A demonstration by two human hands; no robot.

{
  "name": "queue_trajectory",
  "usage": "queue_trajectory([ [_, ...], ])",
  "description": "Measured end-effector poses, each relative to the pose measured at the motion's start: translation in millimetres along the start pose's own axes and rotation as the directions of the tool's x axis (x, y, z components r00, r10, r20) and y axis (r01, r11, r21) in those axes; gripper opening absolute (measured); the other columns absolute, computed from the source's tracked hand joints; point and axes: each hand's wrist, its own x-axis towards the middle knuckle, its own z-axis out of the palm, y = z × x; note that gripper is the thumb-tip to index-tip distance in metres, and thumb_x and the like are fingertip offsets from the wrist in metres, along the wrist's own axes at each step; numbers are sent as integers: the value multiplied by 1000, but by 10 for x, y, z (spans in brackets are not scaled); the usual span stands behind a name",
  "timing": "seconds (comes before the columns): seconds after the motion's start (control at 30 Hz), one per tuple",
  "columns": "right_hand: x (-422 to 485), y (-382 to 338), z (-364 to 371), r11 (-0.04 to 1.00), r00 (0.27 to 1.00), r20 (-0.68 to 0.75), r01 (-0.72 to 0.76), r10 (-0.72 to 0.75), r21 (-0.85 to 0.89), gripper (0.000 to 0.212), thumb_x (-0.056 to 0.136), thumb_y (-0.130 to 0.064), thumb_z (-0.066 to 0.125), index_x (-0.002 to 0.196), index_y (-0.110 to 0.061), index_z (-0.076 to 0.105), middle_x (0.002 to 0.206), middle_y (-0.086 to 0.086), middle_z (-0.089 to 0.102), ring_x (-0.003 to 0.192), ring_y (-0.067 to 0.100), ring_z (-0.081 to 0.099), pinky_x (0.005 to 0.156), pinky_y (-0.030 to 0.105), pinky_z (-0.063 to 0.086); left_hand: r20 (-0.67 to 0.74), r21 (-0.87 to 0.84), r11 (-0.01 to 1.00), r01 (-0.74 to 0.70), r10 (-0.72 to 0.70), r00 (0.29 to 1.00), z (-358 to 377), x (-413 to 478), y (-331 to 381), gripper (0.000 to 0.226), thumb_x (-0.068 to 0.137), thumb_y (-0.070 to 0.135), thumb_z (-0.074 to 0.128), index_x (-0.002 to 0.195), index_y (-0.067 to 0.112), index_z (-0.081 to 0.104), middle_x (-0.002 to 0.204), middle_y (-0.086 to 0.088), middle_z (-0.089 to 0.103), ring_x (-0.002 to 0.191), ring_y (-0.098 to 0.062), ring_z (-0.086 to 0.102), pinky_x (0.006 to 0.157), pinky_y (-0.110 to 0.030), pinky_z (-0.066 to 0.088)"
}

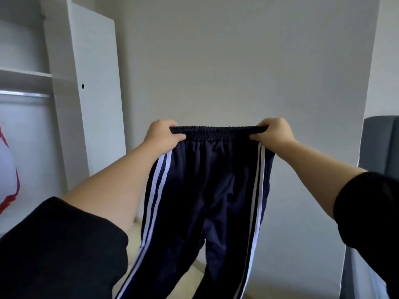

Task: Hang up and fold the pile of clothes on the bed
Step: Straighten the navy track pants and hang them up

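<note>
Between both hands, striped navy trousers [207, 190].

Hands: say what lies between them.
The waistband of the trousers, held stretched from left hand to right hand; the head view shows it.
</note>
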Motion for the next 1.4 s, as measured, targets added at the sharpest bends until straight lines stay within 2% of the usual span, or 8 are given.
queue_trajectory([
  [0.1,-83,144,-72,956,921,337,-254,192,147,11,75,-1,76,81,-3,67,75,11,66,63,21,63,59,27,53,227,19,996,84,-86,970,-50,-70,-107,22,72,35,81,67,21,64,69,7,60,70,-11,56,59,-18,40],
  [0.23,-123,284,-63,889,949,199,-301,244,344,15,75,-2,77,87,1,68,82,13,71,67,23,70,64,31,56,174,-134,973,188,-163,971,-28,-99,-173,28,66,41,84,71,26,61,76,16,57,71,-1,54,62,-15,39],
  [0.33,-176,315,-90,820,875,368,-445,313,360,11,80,-2,72,88,3,67,80,16,72,65,24,71,55,31,57,327,-191,933,305,-233,916,-12,-149,-159,35,71,31,83,98,16,66,101,10,65,99,-12,61,86,-23,45],
  [0.5,-242,244,64,875,917,75,-395,391,279,21,74,-6,79,88,3,66,84,16,69,75,28,68,67,36,57,237,-92,931,353,-324,916,147,-255,74,37,70,15,73,54,15,40,53,5,41,51,-17,39,49,-22,27],
  [0.63,-304,69,160,868,901,-71,-388,428,309,25,73,-16,79,84,-4,60,81,9,61,77,27,63,59,28,49,146,-139,925,354,-334,931,322,-280,419,41,68,11,62,54,17,24,53,3,27,52,-17,25,49,-24,20],
  [0.83,-453,-237,217,798,929,151,-369,339,476,15,80,-12,72,85,0,64,99,18,69,92,32,68,87,43,55,270,-482,757,442,-351,897,520,-222,773,21,70,20,73,85,6,66,83,-8,68,75,-24,67,67,-29,53],
  [1.13,-626,-168,97,739,944,243,-327,224,589,22,96,-12,54,113,0,64,105,15,69,93,29,67,85,39,55,488,-726,501,470,-105,866,535,-321,955,18,95,8,47,99,1,63,86,-11,67,69,-18,65,62,-26,55],
  [1.4,-756,-66,-38,733,944,324,-263,62,627,31,87,-16,67,112,1,63,105,16,71,96,26,70,85,35,55,369,-634,742,217,44,928,651,-406,985,24,88,-6,58,109,0,69,93,-11,71,82,-19,69,68,-18,56],
])
